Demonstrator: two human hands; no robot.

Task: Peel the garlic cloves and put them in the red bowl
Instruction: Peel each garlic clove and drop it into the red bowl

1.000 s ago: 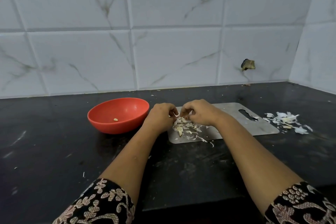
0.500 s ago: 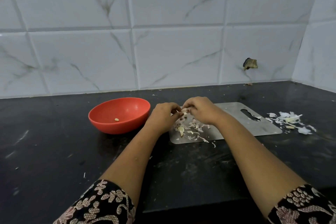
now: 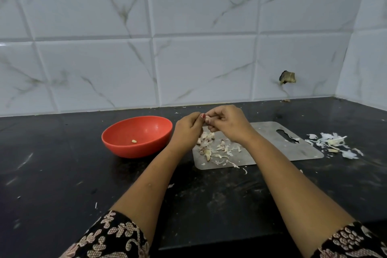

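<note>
A red bowl sits on the black counter, left of centre, with one peeled clove inside. To its right lies a steel cutting board strewn with garlic cloves and skins. Above the board's left end my left hand and my right hand meet, fingers curled. Between their fingertips they pinch a small garlic clove, which is mostly hidden by the fingers.
A heap of white garlic skins lies on the black counter right of the board. A tiled wall stands behind, with a side wall at the far right. Small skin scraps dot the counter in front.
Both hands have risen off the cutting board, bringing a clove up from the pile; they now hold it a little above the board.
</note>
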